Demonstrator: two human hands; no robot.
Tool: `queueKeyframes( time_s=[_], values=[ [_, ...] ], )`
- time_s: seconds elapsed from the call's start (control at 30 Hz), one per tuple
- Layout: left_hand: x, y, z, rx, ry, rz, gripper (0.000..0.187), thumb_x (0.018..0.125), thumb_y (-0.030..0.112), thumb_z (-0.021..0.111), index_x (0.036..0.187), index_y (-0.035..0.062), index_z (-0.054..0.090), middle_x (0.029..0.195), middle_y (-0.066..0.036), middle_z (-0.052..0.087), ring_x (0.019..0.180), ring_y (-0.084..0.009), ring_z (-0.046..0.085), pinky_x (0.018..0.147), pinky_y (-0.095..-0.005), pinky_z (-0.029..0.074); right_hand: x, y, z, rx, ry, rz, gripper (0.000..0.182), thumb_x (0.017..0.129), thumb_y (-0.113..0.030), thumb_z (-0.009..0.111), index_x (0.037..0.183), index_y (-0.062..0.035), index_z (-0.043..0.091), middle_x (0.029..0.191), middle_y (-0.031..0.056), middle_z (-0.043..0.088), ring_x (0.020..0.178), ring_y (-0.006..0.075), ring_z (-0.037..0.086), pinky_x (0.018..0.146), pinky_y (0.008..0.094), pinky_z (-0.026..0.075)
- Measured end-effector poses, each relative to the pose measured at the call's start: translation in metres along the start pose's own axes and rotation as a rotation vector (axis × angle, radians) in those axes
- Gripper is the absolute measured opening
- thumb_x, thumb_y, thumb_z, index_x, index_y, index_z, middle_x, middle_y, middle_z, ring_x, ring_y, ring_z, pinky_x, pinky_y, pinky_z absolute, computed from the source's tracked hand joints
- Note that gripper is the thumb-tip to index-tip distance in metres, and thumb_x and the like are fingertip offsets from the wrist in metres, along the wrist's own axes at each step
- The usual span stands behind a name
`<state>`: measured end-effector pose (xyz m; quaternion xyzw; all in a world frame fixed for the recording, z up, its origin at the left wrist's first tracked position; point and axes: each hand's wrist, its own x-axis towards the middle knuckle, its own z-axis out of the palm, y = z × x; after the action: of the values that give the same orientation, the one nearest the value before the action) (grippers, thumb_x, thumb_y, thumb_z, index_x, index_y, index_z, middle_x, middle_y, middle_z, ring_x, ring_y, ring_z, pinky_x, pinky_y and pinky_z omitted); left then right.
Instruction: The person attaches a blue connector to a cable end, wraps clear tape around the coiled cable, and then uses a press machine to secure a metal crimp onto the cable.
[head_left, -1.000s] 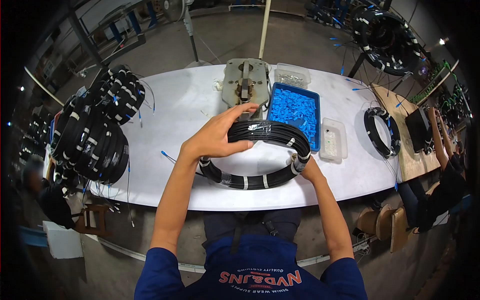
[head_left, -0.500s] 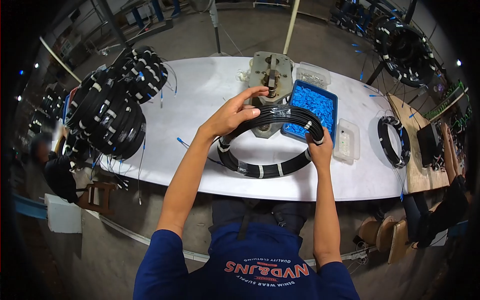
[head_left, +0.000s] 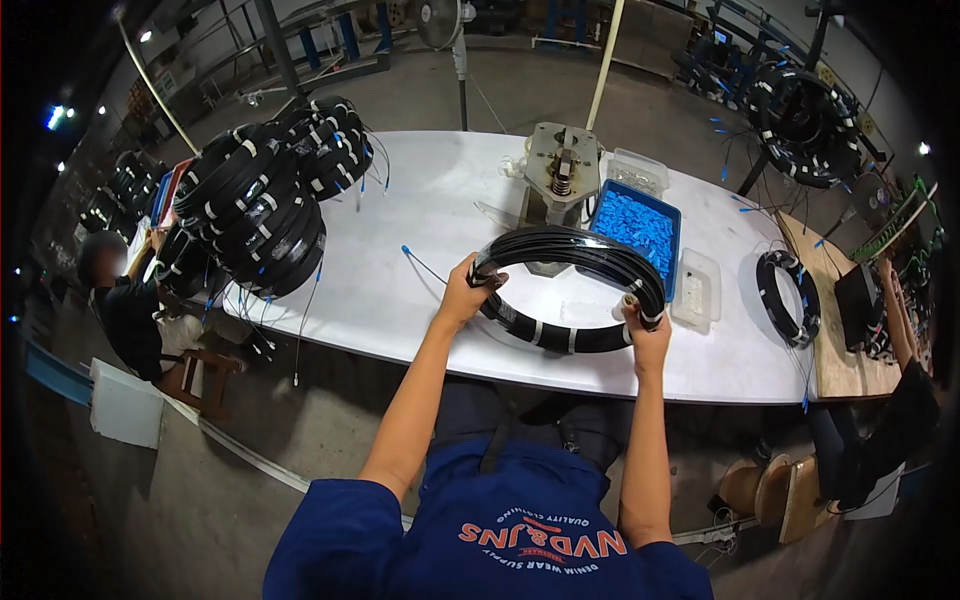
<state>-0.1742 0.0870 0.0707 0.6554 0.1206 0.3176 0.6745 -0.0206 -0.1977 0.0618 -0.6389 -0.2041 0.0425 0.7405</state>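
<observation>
A coil of black cable [head_left: 572, 340], banded with white tape, is held in front of me above the white table. My left hand [head_left: 466, 293] grips its left side, fingers wrapped round the bundle. On the right side my right hand [head_left: 647, 332] is closed round the coil, thumb on the inside. A cable end with a blue connector [head_left: 405, 250] sticks out to the left. Behind the coil stands a metal press [head_left: 560, 175], its base partly hidden. Beside the press lies a blue tray [head_left: 676, 215] full of small blue parts, its front covered by the coil.
Stacked cable coils [head_left: 265, 215] stand on the table's left. Clear plastic boxes [head_left: 697, 292] flank the blue tray. Another coil [head_left: 787, 295] lies at the right, near a wooden board [head_left: 845, 350]. A person [head_left: 125, 310] sits at far left; another person's arm [head_left: 900, 320] shows at far right.
My left hand has moved from the coil's top, near the press, down to its left side. The coil has shifted slightly right and tilted. The view has shifted too.
</observation>
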Motion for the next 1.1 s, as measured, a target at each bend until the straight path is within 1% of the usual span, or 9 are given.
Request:
queueKeyframes(
  time_s=[0.1, 0.13, 0.3, 0.53, 0.8, 0.9, 0.97, 1.03, 1.1],
  values=[
    [0.000, -0.009, -0.010, 0.085, -0.022, -0.045, 0.023, 0.083, 0.005, 0.074, 0.102, 0.0031, 0.062, 0.093, 0.000, 0.064, 0.087, -0.0113, 0.065, 0.081, -0.0258, 0.051, -0.017, 0.051, 0.001, 0.092, 0.061, 0.103, 0.026, 0.083, 0.002, 0.073, 0.105, -0.0039, 0.060, 0.094, 0.0014, 0.063, 0.089, 0.0096, 0.061, 0.084, 0.0260, 0.052],
    [-0.001, -0.006, -0.004, 0.030, 0.021, 0.021, 0.022, 0.081, 0.014, 0.079, 0.095, 0.0045, 0.064, 0.076, 0.006, 0.055, 0.071, -0.0065, 0.046, 0.066, -0.0227, 0.040, -0.022, 0.058, 0.004, 0.168, 0.095, 0.112, 0.027, 0.083, 0.003, 0.073, 0.106, -0.0036, 0.059, 0.095, 0.0019, 0.062, 0.090, 0.0101, 0.061, 0.086, 0.0264, 0.052],
    [-0.003, -0.008, -0.009, 0.171, -0.001, 0.080, 0.019, 0.080, 0.006, 0.075, 0.095, 0.0040, 0.064, 0.079, 0.003, 0.060, 0.072, -0.0074, 0.051, 0.068, -0.0231, 0.043, -0.025, 0.051, 0.014, 0.304, 0.129, 0.094, 0.028, 0.085, 0.005, 0.069, 0.109, -0.0032, 0.058, 0.098, 0.0041, 0.063, 0.092, 0.0131, 0.063, 0.090, 0.0285, 0.052],
    [-0.019, -0.010, -0.009, -0.028, 0.003, 0.065, 0.027, 0.078, -0.009, 0.063, 0.102, 0.0006, 0.064, 0.089, -0.001, 0.067, 0.081, -0.0090, 0.061, 0.075, -0.0243, 0.049, -0.034, 0.059, 0.012, 0.279, 0.094, 0.166, 0.029, 0.086, -0.001, 0.071, 0.112, -0.0036, 0.058, 0.103, 0.0048, 0.065, 0.099, 0.0158, 0.063, 0.091, 0.0293, 0.050],
    [-0.034, -0.041, -0.014, -0.130, 0.161, 0.117, 0.041, 0.080, -0.007, 0.060, 0.121, -0.0033, 0.057, 0.104, -0.009, 0.066, 0.091, -0.0162, 0.064, 0.085, -0.0297, 0.052, -0.046, 0.085, 0.027, 0.226, 0.177, 0.208, 0.038, 0.087, 0.001, 0.069, 0.119, -0.0061, 0.051, 0.100, 0.0053, 0.064, 0.099, 0.0176, 0.063, 0.095, 0.0338, 0.047],
    [-0.055, -0.058, -0.017, -0.161, 0.265, 0.077, 0.047, 0.080, -0.007, 0.058, 0.126, -0.0016, 0.053, 0.104, -0.011, 0.063, 0.092, -0.0200, 0.063, 0.086, -0.0344, 0.054, -0.055, 0.072, 0.024, 0.282, 0.173, 0.232, 0.037, 0.086, 0.001, 0.070, 0.118, -0.0058, 0.051, 0.098, 0.0026, 0.063, 0.094, 0.0152, 0.061, 0.092, 0.0312, 0.047],
    [-0.076, -0.025, 0.006, -0.266, 0.393, -0.051, 0.045, 0.075, -0.009, 0.060, 0.120, -0.0007, 0.056, 0.099, -0.009, 0.061, 0.089, -0.0193, 0.061, 0.082, -0.0337, 0.055, -0.070, 0.039, 0.021, 0.162, 0.250, 0.261, 0.039, 0.085, 0.002, 0.070, 0.118, -0.0049, 0.050, 0.099, 0.0029, 0.062, 0.094, 0.0142, 0.060, 0.091, 0.0305, 0.047],
    [-0.092, 0.006, 0.022, -0.194, 0.410, -0.065, 0.033, 0.073, -0.007, 0.061, 0.105, 0.0019, 0.059, 0.085, -0.004, 0.057, 0.074, -0.0162, 0.058, 0.067, -0.0316, 0.053, -0.077, 0.019, 0.005, 0.114, 0.181, 0.281, 0.040, 0.084, 0.002, 0.070, 0.118, -0.0042, 0.050, 0.099, 0.0036, 0.061, 0.095, 0.0139, 0.059, 0.090, 0.0312, 0.047],
    [-0.107, 0.020, 0.025, -0.326, 0.397, -0.137, 0.042, 0.068, -0.009, 0.065, 0.108, -0.0001, 0.060, 0.087, -0.007, 0.058, 0.079, -0.0170, 0.058, 0.070, -0.0308, 0.053, -0.077, -0.021, -0.009, 0.036, 0.125, 0.250, 0.040, 0.084, -0.001, 0.070, 0.117, -0.0037, 0.048, 0.099, 0.0037, 0.060, 0.095, 0.0143, 0.059, 0.087, 0.0314, 0.048]
  ],
)
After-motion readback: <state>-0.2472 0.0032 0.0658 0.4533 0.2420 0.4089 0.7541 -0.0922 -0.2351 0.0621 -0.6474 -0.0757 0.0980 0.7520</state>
